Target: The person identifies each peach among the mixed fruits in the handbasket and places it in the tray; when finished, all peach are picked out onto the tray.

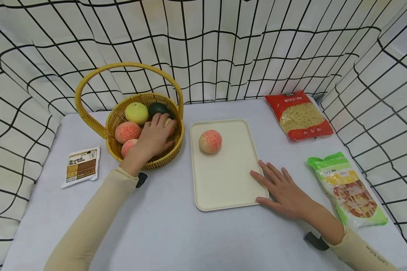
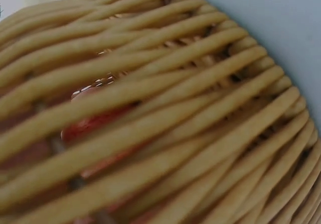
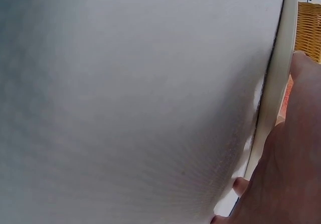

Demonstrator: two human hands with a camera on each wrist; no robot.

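My left hand reaches into a yellow wicker basket, its fingers and thumb curled round a peach that is mostly hidden beneath them. Close by in the basket lie two more pink speckled peaches, a yellow-green round fruit and a dark green avocado-like fruit. Basket weave fills the left wrist view. With fingers spread, my right hand rests at the right edge of a cream tray. One peach sits on that tray, toward its upper left.
A red pasta bag lies at the back right, and a green-and-white food bag is right of my right hand. Left of the basket lies a small brown-and-white packet. Black wire grid surrounds the table's back and sides.
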